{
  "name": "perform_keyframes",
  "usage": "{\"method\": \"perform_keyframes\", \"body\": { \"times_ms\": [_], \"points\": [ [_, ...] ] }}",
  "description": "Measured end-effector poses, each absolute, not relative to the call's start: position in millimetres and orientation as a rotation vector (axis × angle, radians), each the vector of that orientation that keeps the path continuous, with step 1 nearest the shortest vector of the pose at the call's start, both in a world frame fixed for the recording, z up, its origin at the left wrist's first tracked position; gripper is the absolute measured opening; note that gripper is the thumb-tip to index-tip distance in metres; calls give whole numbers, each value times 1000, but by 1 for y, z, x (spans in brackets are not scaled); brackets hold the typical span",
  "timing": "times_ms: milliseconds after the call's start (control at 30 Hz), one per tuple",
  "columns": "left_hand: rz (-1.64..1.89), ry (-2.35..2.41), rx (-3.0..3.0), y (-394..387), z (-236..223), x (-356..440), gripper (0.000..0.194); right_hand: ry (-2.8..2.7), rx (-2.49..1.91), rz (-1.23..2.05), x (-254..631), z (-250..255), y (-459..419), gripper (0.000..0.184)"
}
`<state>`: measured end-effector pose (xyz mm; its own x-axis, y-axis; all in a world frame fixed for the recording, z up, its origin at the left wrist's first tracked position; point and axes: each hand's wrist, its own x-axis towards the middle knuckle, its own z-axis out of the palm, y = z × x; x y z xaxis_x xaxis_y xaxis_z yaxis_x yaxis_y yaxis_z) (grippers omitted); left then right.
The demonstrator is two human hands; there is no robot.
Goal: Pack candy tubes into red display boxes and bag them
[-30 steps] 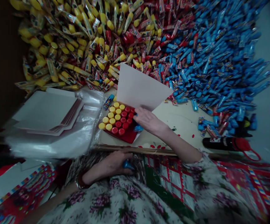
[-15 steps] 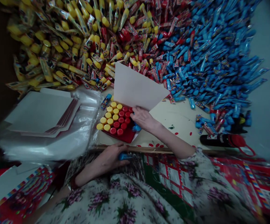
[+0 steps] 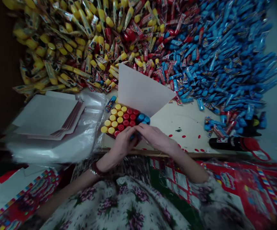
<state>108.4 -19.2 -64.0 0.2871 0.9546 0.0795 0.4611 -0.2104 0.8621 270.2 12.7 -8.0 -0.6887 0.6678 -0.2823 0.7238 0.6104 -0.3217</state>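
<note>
At the table's front edge, a shallow red box [image 3: 108,135] with its white flap [image 3: 140,89] raised is filled with upright capped tubes in rows: yellow caps [image 3: 113,118] on the left, red caps [image 3: 126,117] in the middle, several blue caps [image 3: 141,117] at the right. My left hand [image 3: 123,143] is closed round a blue tube [image 3: 132,137], mostly covered by the fingers, over the box's front side. Against it, my right hand [image 3: 154,136] has its fingers bent together at the front right corner; what they pinch is hidden.
A large heap of wrapped yellow tubes [image 3: 54,48], red tubes [image 3: 145,51] and blue tubes [image 3: 215,57] covers the back. White cards [image 3: 44,111] lie on clear plastic bags [image 3: 85,127] at left. A black bottle [image 3: 226,143] with a red cap lies at right.
My left hand has risen from below the table edge with the blue tube to the box's front. My right hand has drawn back toward it, uncovering blue caps in the box.
</note>
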Motion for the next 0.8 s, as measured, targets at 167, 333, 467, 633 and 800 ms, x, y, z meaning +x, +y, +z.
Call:
{"method": "perform_keyframes", "body": {
  "times_ms": [167, 333, 467, 633, 800],
  "points": [
    [1049, 1183, 1589, -29, -65, 108, 16, 2787, 1440, -599, 289, -43, 1, 28],
    [1230, 1176, 1240, -28, -43, 80, 24, 2842, 1561, -414, 306, -12, 5, 22],
    [1262, 1215, 1226, -24, -41, 83, 26, 2789, 1307, -96, 289, -3, 18, 19],
    [1335, 1181, 1140, -31, -45, 92, 26, 2778, 1054, -82, 268, -21, 51, 22],
    [1428, 1154, 1087, -31, -47, 88, 27, 2757, 987, -162, 266, -25, 67, 21]
  ]
}}
